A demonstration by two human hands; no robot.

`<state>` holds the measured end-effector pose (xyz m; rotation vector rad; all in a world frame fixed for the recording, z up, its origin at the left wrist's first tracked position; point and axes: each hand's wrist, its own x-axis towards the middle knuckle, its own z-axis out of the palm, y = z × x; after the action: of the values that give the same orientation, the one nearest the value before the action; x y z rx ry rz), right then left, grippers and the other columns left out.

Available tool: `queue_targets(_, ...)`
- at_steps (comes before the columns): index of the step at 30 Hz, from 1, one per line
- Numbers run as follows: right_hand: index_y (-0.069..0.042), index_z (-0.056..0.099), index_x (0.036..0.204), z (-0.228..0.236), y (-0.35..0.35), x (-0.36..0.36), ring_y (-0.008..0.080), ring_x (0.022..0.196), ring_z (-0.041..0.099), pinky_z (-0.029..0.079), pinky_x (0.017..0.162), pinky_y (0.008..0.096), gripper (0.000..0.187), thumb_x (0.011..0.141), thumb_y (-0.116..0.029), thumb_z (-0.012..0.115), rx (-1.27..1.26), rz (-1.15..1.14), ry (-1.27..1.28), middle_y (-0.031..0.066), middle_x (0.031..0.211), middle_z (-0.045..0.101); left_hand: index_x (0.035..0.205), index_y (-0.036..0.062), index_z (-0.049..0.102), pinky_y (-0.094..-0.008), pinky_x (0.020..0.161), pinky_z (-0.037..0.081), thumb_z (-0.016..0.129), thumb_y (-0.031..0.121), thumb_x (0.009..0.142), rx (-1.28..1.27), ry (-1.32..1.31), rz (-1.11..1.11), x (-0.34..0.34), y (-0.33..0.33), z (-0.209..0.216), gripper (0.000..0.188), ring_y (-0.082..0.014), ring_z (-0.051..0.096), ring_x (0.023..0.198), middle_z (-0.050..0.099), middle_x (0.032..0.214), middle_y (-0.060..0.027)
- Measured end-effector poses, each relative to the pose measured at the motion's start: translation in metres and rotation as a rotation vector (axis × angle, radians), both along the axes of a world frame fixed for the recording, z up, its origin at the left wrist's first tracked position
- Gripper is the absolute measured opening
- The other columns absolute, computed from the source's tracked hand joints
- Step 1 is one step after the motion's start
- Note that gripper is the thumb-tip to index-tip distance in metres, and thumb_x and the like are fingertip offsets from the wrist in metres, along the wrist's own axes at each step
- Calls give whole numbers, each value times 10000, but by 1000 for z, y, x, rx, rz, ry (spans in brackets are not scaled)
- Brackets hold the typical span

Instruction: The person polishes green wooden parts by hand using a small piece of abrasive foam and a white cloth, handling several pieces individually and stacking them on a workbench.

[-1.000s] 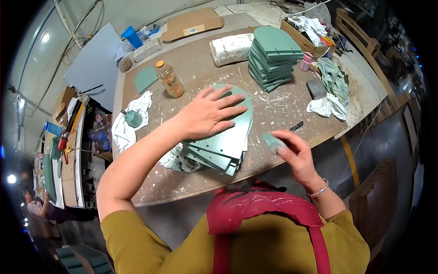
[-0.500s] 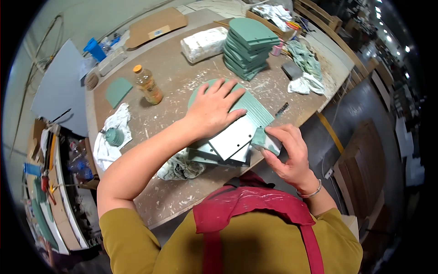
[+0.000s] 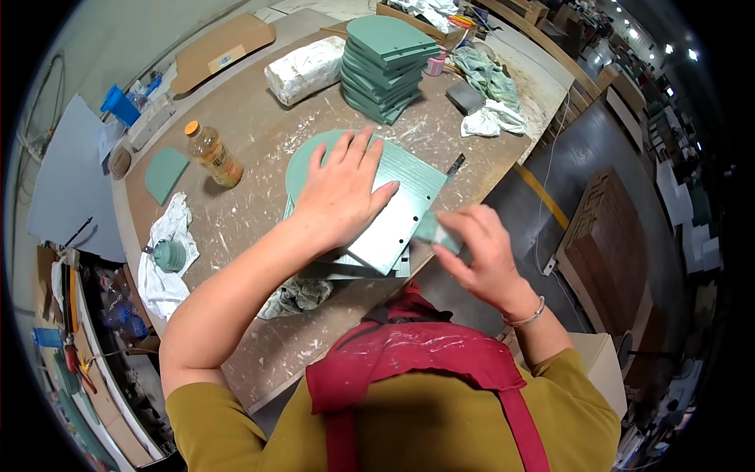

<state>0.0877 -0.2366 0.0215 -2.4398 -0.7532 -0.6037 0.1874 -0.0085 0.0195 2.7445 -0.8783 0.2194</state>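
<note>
My left hand (image 3: 338,193) lies flat with spread fingers on a pale green panel (image 3: 413,177), which has one rounded end, fine grooves and a row of dark holes along its straight edge. More panels (image 3: 334,270) are beneath it, near the table's front edge. Between the thumb and fingers of my right hand (image 3: 484,252) is a small green and white pad (image 3: 429,228) that looks like folded sandpaper. It is at the panel's straight edge, beside the holes; whether it presses on the edge is hard to tell.
A tall stack of green panels (image 3: 385,79) stands at the back, beside a white wrapped bundle (image 3: 307,69). An orange-capped bottle (image 3: 214,157) and a white cloth (image 3: 161,291) are at left. A dark block (image 3: 465,98) and rags (image 3: 491,119) lie at right.
The whole view has shifted and turned slightly, so the table's things sit farther left. My right hand still holds the pad at the panel's edge, and my left hand stays on the panel.
</note>
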Motion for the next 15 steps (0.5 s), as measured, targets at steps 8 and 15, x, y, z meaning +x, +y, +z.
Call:
queue_targets(8,-13,638,1133,1,15,-3,300,922,602,481,817,389,392,799,-191,744,50,155,4,135,1004,628,1444,1,388,-508,1155,205,466,429,978,29,11,-8,0,-5,4,638,-341,283,1436,327,1551,-162)
queue_targets(15,-26,621,1145,-30,-43,56,342,886,604,504,766,393,364,812,-128,725,220,-165,-32,154,983,613,1443,13,396,-530,1150,213,479,433,965,44,12,-13,-1,-4,5,642,-347,296,1427,328,1548,-168)
